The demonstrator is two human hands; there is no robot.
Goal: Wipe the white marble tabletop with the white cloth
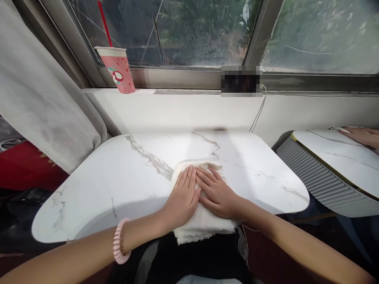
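A folded white fluffy towel (201, 225) lies on the near edge of a white marble table (124, 177), its front layers hanging slightly over the rim. My left hand (182, 199) rests flat on the towel's left half, fingers together and pointing away from me. My right hand (217, 193) lies flat beside it on the right half, fingers angled toward the left hand so the two touch. Both palms press down; neither grips anything. A pink coil band (118, 241) circles my left wrist.
A pink paper cup with a red straw (117, 69) stands on the window sill at the back left. A grey curtain (38, 90) hangs at left. A second marble table (337, 157) stands at right, with another person's hand (359, 136) on it. A white cable (257, 112) drops from the sill.
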